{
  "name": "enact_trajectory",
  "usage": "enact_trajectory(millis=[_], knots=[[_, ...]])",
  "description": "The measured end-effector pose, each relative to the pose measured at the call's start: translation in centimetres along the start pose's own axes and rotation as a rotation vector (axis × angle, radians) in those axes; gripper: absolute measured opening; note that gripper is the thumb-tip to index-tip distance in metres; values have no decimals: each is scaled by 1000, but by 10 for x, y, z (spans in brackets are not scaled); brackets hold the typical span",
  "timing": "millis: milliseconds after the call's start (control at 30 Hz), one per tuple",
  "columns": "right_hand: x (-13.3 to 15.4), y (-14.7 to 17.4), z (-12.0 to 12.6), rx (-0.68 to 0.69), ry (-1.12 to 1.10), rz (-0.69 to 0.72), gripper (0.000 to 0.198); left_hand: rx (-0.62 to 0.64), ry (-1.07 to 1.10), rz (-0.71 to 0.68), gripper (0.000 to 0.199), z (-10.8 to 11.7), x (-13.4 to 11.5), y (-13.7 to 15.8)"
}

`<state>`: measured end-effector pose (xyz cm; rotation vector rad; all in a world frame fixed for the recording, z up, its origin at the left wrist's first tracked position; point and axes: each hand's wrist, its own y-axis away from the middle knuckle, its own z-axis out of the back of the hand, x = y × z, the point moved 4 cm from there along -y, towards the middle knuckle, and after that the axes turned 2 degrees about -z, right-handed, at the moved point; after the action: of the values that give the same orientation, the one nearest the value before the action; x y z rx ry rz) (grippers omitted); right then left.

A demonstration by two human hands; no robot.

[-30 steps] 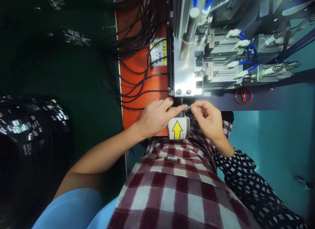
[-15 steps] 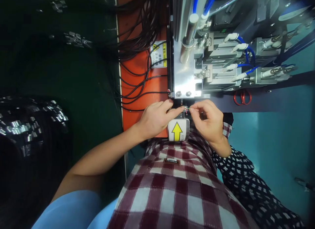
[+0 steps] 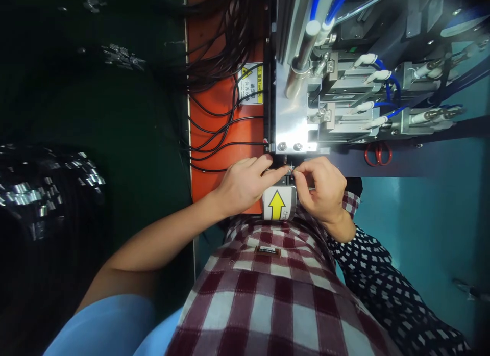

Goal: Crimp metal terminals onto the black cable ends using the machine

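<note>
My left hand (image 3: 241, 185) and my right hand (image 3: 319, 185) meet fingertip to fingertip just under the metal machine head (image 3: 293, 116). Between the fingertips I pinch the small end of a thin wire (image 3: 291, 169) with tiny coloured strands, held right at the machine's slot. A grey block with a yellow arrow label (image 3: 278, 203) sits directly below the fingertips, between the two hands. The wire's far part is hidden by my fingers.
Black cables (image 3: 222, 111) run over an orange panel (image 3: 214, 103) with a yellow warning sticker (image 3: 250, 83). Blue hoses and pneumatic cylinders (image 3: 378, 96) crowd the right. Red scissors (image 3: 378, 154) hang on a dark rail. Shiny metal pieces (image 3: 34, 193) lie far left.
My right hand has closed in toward the left, its fingers curling tighter on the wire end at the slot. My left hand has hardly moved. The view has shifted slightly.
</note>
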<state>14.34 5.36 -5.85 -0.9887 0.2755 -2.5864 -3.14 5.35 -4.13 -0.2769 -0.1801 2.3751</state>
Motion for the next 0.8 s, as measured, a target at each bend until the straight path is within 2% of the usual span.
enact_trajectory(millis=[167, 433, 533, 633, 800], knots=[[-2, 7, -2, -8, -115, -72, 4, -13, -13, -6, 32, 1, 0, 0], [-13, 13, 1, -48, -320, -326, 5, -70, 6, -49, 31, 4, 0, -1], [-17, 9, 3, -20, -379, -405, 8, -76, 12, -43, 31, 4, 0, -1], [-15, 3, 4, 9, -351, -362, 6, -75, 8, -34, 31, 3, 0, -1], [-6, -1, 6, -25, -164, -184, 8, -35, 20, -12, 33, 0, 1, 0]])
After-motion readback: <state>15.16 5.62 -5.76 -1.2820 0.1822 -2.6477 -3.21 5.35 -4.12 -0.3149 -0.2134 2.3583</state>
